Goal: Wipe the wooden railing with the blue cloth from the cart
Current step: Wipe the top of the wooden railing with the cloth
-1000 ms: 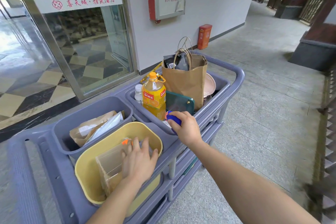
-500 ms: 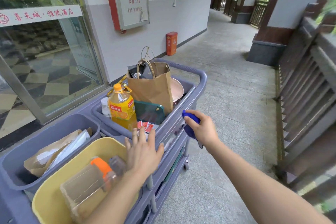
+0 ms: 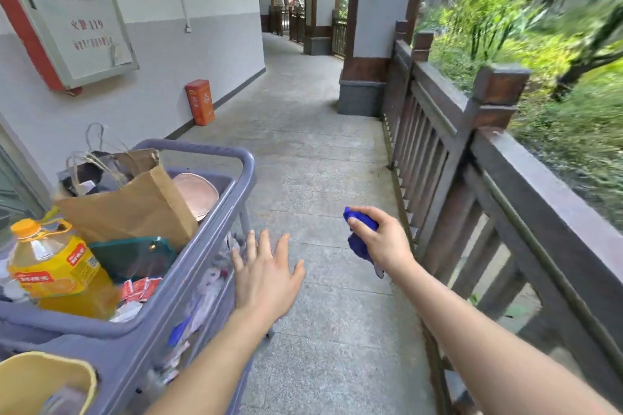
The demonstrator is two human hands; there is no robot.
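Two hands: left [image 3: 266,274] spread empty, right [image 3: 386,241] gripping one cloth [image 3: 360,236]. One cart [image 3: 205,222], one railing [image 3: 505,158]. In the cart: one paper bag [image 3: 135,205], one oil bottle [image 3: 54,263], one pink pan [image 3: 197,192], one green case [image 3: 131,256], one yellow tub [image 3: 47,377]. One red box [image 3: 200,102] by the wall

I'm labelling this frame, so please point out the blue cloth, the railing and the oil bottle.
blue cloth [image 3: 358,243]: head view, bunched part below the fingers.
railing [image 3: 546,175]: head view, top rail's flat face.
oil bottle [image 3: 54,266]: head view, yellow label.
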